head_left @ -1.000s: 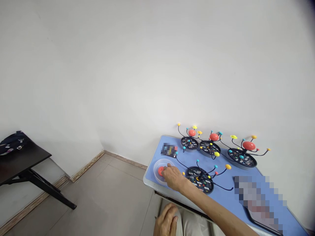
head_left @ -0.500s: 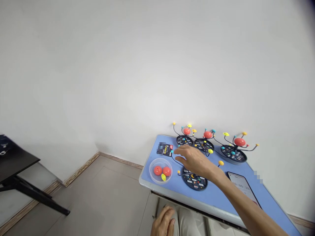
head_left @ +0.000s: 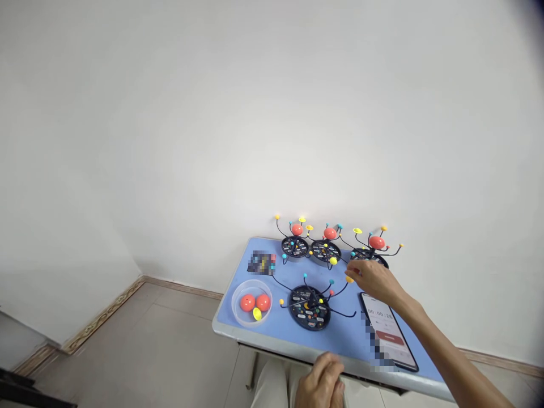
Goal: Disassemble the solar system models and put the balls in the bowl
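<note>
A planet model [head_left: 308,320] with a round black printed base stands at the front of the blue table, its curved black arms tipped with small coloured balls. At its right side my right hand [head_left: 372,279] reaches in, fingertips closed at the orange ball [head_left: 349,280] on one arm. Another arm, at lower right, ends without a ball. My left hand [head_left: 321,381] rests low by the table's front edge, above my lap, fingers curled together with nothing visible in them. Left of the model, a clear round tub [head_left: 235,317] holds two red balls [head_left: 247,302] and a yellow piece [head_left: 257,314].
Three similar models with red centre balls [head_left: 330,233] line the back of the blue table [head_left: 272,334] against the wall. A phone [head_left: 393,328] showing a timer lies at the right. A dark printed card [head_left: 261,262] lies at the back left. Black furniture legs [head_left: 25,391] show at lower left.
My right hand has moved from the teal ball on the model's left arm across to the orange ball on its right. The view has shifted right; my left hand stays low.
</note>
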`<action>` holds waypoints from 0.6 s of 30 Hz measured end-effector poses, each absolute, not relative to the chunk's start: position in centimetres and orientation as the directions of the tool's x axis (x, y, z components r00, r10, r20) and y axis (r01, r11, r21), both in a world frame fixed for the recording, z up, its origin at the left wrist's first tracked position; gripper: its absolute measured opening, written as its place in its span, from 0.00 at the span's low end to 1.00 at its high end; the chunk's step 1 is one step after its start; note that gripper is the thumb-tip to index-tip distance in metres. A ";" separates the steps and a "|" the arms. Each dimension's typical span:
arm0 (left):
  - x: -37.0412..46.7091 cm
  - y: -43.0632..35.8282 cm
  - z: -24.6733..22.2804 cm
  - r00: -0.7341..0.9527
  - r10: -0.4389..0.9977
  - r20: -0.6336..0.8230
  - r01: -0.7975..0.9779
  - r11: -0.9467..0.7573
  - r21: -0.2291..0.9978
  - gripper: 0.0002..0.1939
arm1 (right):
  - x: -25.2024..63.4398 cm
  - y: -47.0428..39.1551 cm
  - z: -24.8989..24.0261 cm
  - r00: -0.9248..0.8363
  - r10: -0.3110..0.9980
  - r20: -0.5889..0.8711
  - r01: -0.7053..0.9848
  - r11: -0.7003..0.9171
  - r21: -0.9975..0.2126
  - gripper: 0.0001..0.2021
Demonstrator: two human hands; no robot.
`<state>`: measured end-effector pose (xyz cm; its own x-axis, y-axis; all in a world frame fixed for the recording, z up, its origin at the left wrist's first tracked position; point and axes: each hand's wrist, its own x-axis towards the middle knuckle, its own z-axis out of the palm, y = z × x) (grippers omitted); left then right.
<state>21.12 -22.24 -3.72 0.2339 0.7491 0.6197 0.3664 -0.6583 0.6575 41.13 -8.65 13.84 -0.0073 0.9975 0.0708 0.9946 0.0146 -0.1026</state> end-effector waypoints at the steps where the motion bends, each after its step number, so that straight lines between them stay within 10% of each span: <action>1: 22.0 -21.7 -2.8 0.254 0.758 0.601 0.363 -0.651 0.667 0.20 | 41.3 -8.5 13.2 0.010 0.999 0.049 0.997 -0.006 -0.081 0.12; 18: 31.7 -13.0 2.4 0.181 0.938 0.296 0.497 -0.347 0.796 0.24 | 42.7 -9.1 11.0 -0.019 0.999 -0.025 0.990 0.015 -0.139 0.12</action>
<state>31.69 -12.96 2.36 0.1812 0.9380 0.2956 0.4965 -0.3467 0.7958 42.75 -9.10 10.99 -0.0191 0.9995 -0.0255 0.9901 0.0153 -0.1394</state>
